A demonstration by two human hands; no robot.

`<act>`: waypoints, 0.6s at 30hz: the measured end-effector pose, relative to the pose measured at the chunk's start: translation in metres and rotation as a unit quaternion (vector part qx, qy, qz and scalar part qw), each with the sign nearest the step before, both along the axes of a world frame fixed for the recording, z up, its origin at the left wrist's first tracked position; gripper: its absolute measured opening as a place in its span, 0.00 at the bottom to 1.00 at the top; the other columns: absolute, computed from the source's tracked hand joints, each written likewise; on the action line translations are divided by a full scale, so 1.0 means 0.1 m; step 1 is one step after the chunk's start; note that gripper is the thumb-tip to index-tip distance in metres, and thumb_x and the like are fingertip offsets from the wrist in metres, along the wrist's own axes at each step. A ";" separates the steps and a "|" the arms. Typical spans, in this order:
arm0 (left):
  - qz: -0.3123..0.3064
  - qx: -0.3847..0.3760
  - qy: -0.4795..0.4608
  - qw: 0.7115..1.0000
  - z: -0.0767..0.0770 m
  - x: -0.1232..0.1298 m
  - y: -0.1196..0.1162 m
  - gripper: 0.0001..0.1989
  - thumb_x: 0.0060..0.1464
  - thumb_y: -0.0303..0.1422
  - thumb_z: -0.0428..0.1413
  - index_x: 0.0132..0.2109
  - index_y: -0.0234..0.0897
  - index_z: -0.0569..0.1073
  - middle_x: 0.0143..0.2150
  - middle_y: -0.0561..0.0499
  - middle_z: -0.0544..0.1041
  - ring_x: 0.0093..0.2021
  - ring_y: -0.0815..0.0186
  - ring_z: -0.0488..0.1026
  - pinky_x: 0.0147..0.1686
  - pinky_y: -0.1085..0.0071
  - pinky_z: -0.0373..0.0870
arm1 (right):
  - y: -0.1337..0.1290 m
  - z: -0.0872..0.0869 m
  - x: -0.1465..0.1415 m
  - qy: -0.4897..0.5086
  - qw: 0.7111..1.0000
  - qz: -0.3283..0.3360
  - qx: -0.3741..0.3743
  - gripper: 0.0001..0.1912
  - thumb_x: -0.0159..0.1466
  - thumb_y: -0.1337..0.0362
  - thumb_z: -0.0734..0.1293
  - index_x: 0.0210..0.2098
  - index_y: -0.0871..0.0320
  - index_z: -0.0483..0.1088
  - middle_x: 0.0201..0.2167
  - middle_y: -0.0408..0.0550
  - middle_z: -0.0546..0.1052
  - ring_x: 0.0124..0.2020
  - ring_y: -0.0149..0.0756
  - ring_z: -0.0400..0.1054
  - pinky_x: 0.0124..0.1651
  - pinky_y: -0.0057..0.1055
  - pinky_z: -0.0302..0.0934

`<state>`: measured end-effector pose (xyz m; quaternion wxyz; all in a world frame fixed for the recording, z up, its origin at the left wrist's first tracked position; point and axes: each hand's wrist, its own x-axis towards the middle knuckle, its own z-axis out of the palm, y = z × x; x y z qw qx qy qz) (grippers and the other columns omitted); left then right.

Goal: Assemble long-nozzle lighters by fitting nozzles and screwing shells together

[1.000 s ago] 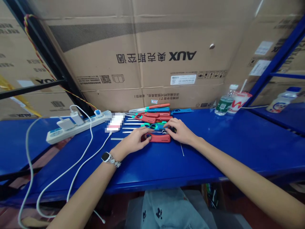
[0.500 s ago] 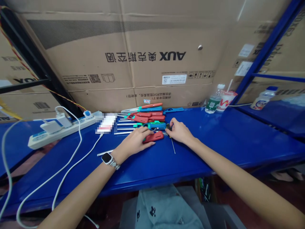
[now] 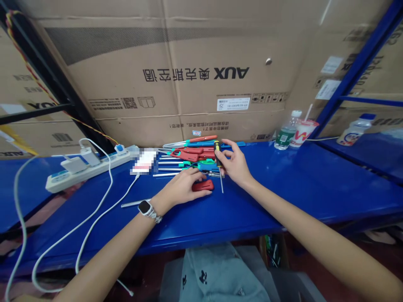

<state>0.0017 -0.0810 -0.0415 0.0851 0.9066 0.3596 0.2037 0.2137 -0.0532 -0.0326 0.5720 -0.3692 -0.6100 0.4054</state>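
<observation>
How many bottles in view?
2. The green-labelled bottle stands at the back right, just left of the cup with a straw; the blue-capped bottle is farther right, beyond the blue post. More could be hidden under the table.

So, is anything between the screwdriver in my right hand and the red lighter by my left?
Nothing visible, just blue tabletop between the tip of the screwdriver and the red lighter; the left hand covers one end of it.
</observation>
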 end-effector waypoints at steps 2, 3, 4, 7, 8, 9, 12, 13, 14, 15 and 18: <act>-0.006 0.001 -0.003 1.000 -0.03 0.02 0.01 0.19 0.63 0.49 0.56 0.46 0.37 0.77 0.45 0.43 0.76 0.45 0.55 0.75 0.46 0.57 0.73 | 0.05 0.02 -0.14 0.013 1.000 0.015 0.023 0.31 0.61 0.48 0.70 0.58 0.50 0.57 0.31 0.41 0.73 0.15 0.28 0.64 0.15 0.29 0.57; -0.009 -0.002 -0.008 1.000 -0.04 0.01 0.02 0.18 0.64 0.48 0.56 0.46 0.37 0.77 0.44 0.43 0.76 0.44 0.56 0.74 0.46 0.58 0.73 | 0.08 0.01 -0.19 0.013 0.999 0.018 0.035 0.30 0.62 0.48 0.70 0.57 0.50 0.58 0.34 0.42 0.74 0.15 0.27 0.64 0.16 0.29 0.57; -0.009 -0.009 -0.014 1.000 -0.06 -0.02 0.02 0.18 0.65 0.47 0.55 0.46 0.38 0.77 0.43 0.44 0.76 0.44 0.56 0.74 0.45 0.58 0.73 | 0.10 0.01 -0.24 0.010 0.999 0.018 0.047 0.29 0.62 0.48 0.71 0.56 0.50 0.60 0.35 0.44 0.74 0.16 0.27 0.64 0.16 0.28 0.58; -0.002 -0.034 -0.032 0.999 -0.08 -0.12 0.01 0.18 0.64 0.48 0.56 0.45 0.38 0.78 0.42 0.45 0.76 0.42 0.58 0.73 0.43 0.59 0.73 | 0.12 -0.04 -0.32 -0.005 0.997 0.004 0.076 0.25 0.63 0.49 0.70 0.54 0.50 0.61 0.36 0.44 0.74 0.17 0.26 0.63 0.17 0.27 0.57; 0.000 -0.040 -0.036 0.999 -0.08 -0.15 0.01 0.18 0.64 0.48 0.56 0.44 0.38 0.78 0.41 0.45 0.76 0.41 0.58 0.73 0.43 0.60 0.72 | 0.12 -0.05 -0.33 -0.011 0.997 -0.001 0.082 0.25 0.63 0.50 0.70 0.54 0.50 0.60 0.37 0.44 0.73 0.18 0.26 0.63 0.17 0.27 0.58; 0.000 -0.042 -0.039 0.998 -0.09 -0.16 0.00 0.18 0.64 0.48 0.56 0.44 0.38 0.78 0.41 0.45 0.76 0.41 0.58 0.73 0.42 0.60 0.72 | 0.10 -0.06 -0.34 -0.017 0.996 -0.004 0.086 0.25 0.64 0.51 0.70 0.54 0.49 0.59 0.37 0.44 0.73 0.18 0.26 0.63 0.18 0.27 0.59; -0.005 -0.037 -0.043 0.998 -0.09 -0.18 0.01 0.17 0.64 0.48 0.57 0.42 0.37 0.78 0.40 0.45 0.76 0.41 0.58 0.74 0.43 0.59 0.73 | 0.03 -0.07 -0.32 -0.039 0.995 -0.007 0.088 0.25 0.66 0.52 0.69 0.57 0.47 0.55 0.41 0.46 0.74 0.23 0.30 0.68 0.22 0.30 0.64; -0.006 -0.035 -0.045 0.998 -0.09 -0.17 0.01 0.17 0.63 0.48 0.57 0.42 0.38 0.77 0.40 0.45 0.76 0.41 0.58 0.74 0.43 0.59 0.73 | 0.00 -0.07 -0.32 -0.050 0.995 -0.009 0.088 0.25 0.66 0.52 0.68 0.57 0.47 0.55 0.43 0.48 0.74 0.25 0.31 0.70 0.24 0.31 0.66; -0.008 -0.035 -0.047 0.998 -0.10 -0.17 0.02 0.17 0.63 0.47 0.57 0.42 0.38 0.77 0.41 0.45 0.76 0.42 0.58 0.74 0.43 0.59 0.73 | -0.02 -0.07 -0.32 -0.061 0.994 -0.013 0.089 0.26 0.67 0.52 0.68 0.58 0.47 0.54 0.44 0.49 0.74 0.27 0.33 0.71 0.26 0.32 0.67; -0.009 -0.034 -0.050 0.998 -0.10 -0.16 0.02 0.17 0.63 0.47 0.57 0.43 0.38 0.77 0.41 0.45 0.76 0.42 0.58 0.74 0.44 0.59 0.73 | -0.03 -0.06 -0.31 -0.072 0.993 -0.018 0.091 0.26 0.67 0.51 0.67 0.59 0.47 0.54 0.45 0.49 0.73 0.28 0.34 0.71 0.27 0.33 0.68; -0.012 -0.032 -0.058 0.998 -0.11 -0.16 0.02 0.17 0.63 0.47 0.57 0.43 0.38 0.78 0.41 0.45 0.77 0.41 0.59 0.74 0.43 0.59 0.73 | -0.06 -0.05 -0.31 -0.096 0.990 -0.024 0.098 0.26 0.67 0.51 0.67 0.59 0.46 0.53 0.45 0.50 0.73 0.29 0.34 0.71 0.28 0.34 0.68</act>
